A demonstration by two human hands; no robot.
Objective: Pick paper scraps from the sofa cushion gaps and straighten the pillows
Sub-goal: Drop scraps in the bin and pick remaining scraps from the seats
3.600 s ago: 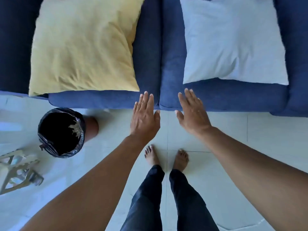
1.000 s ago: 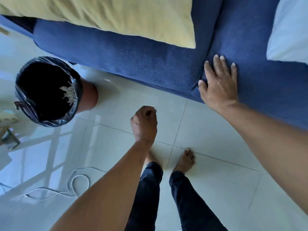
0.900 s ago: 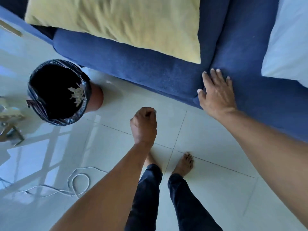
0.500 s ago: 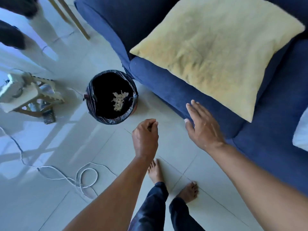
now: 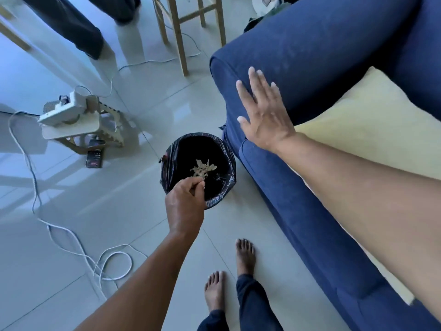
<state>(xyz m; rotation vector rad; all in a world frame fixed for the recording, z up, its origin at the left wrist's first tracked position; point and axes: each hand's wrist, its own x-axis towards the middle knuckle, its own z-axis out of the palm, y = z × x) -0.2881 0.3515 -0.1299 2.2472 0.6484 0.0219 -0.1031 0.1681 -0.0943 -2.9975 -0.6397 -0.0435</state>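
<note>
The blue sofa (image 5: 310, 68) filled the view from 12 to 4 o'clock, its armrest nearest the bin, and the yellow pillow (image 5: 372, 125) lay on the seat at 3 o'clock, partly hidden by my right forearm. On the tiled floor (image 5: 71, 211) a white cable (image 5: 71, 237) looped off toward 8 o'clock, and a small stool (image 5: 78, 125) carrying a device stood at 10 o'clock.

The bin (image 5: 224, 189), lined with a black bag, sat just beside the sofa front, near centre. A clump of paper scraps (image 5: 202, 167) lay at its bottom.

My right hand (image 5: 262, 115) was spread flat, fingers straight, against the armrest. My left hand (image 5: 186, 201) hung over the bin's near rim with the fingers curled and the thumb meeting the fingertips; I could not tell whether a scrap was pinched there.

I judged this the drop-off step. Next I would need to let those fingers open over the bag, then turn back to the cushion gaps and square up the pillows.
</note>
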